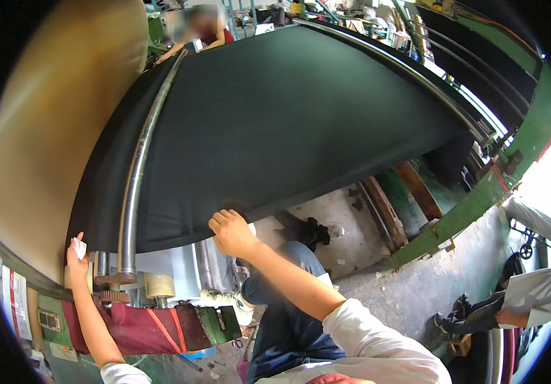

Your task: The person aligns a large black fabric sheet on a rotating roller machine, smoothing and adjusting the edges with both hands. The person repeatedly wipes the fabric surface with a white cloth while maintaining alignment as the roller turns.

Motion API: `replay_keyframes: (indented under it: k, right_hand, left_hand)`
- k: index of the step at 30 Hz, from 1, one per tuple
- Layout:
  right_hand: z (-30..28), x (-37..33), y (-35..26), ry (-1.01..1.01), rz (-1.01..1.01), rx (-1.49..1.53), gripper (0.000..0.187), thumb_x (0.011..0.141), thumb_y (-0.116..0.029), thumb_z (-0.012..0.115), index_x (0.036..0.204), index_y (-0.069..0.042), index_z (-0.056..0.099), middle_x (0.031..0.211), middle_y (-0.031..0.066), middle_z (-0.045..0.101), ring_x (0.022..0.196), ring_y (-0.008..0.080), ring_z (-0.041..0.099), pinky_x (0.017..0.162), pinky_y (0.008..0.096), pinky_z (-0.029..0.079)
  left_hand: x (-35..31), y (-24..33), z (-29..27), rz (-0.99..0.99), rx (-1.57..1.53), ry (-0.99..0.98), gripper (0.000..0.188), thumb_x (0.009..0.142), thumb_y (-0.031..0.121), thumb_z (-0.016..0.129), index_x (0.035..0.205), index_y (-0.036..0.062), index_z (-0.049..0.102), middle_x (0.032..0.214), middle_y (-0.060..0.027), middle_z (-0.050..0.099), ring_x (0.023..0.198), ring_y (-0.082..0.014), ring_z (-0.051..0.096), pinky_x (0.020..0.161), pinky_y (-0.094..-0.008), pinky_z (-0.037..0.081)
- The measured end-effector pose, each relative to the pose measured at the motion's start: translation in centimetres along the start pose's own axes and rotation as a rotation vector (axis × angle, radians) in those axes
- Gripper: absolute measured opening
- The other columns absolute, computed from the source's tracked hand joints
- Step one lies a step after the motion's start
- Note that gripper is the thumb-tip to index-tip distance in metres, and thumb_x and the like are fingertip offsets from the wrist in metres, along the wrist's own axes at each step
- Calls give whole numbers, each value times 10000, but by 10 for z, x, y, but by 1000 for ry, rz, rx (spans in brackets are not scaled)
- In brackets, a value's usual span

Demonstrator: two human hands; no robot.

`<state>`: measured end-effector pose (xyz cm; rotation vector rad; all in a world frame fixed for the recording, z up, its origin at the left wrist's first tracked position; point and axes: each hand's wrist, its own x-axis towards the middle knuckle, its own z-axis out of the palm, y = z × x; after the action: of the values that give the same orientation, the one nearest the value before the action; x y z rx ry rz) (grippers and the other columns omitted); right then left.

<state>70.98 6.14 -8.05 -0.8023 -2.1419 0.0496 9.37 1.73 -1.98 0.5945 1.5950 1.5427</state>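
Note:
A wide sheet of black fabric stretches across the machine in front of me. My right hand is closed on its near edge, fingers curled over the top. Something white pokes out beside that wrist, too small to make out. At the far left, my left hand is by the sheet's near left corner, next to the large tan drum. A small white piece, perhaps paper or cloth, is held in its fingers. Between my hands a long metal roller lies over the fabric.
Below the roller's end are a gear and a maroon cloth tied with orange cord. A second metal bar runs along the far right. A green curved frame stands at right. People are at the back left and lower right.

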Motion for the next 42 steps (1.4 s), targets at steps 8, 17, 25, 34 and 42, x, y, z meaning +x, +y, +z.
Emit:
replay_keyframes:
  k: [8, 17, 25, 34, 42]
  right_hand:
    - [10, 11, -34, 22, -219, 148, 96, 723, -70, 592, 817, -55, 578, 851, 91, 539, 880, 265, 549, 799, 370, 434]
    - [-14, 8, 19, 122, 329, -40, 216, 588, -7, 628, 794, -58, 587, 820, 107, 582, 862, 317, 562, 782, 418, 435]
    - [18, 5, -31, -113, -142, 178, 122, 638, -50, 596, 752, -56, 551, 810, 132, 576, 816, 328, 575, 751, 435, 463]
    - [-28, 20, -7, 312, 244, -107, 339, 611, 46, 617, 932, -64, 618, 955, 109, 593, 976, 348, 547, 852, 446, 419]
    - [1, 13, -25, -34, -55, 126, 148, 680, -35, 613, 826, -23, 590, 843, 143, 576, 841, 340, 562, 759, 435, 450]
  left_hand:
    - [-17, 15, -67, 53, -7, 117, 381, 999, 393, 391, 1175, 222, 683, 899, 28, 627, 798, -166, 549, 657, -349, 474]
    - [-36, 13, -11, -6, -47, 102, 335, 952, 399, 501, 1132, 195, 698, 982, 47, 615, 847, -171, 522, 751, -330, 459]
    - [-21, 4, -55, 87, -128, 191, 353, 863, 397, 592, 1169, 224, 626, 1188, 10, 609, 1046, -304, 479, 872, -453, 445]
    - [-72, 15, 15, 60, -112, 248, 230, 825, 303, 660, 1022, 190, 622, 1061, -7, 702, 941, -252, 583, 755, -478, 516]
    - [-81, 29, 0, -1, -74, 259, 264, 966, 272, 438, 1068, 130, 635, 1057, -55, 710, 744, -223, 616, 614, -403, 532]
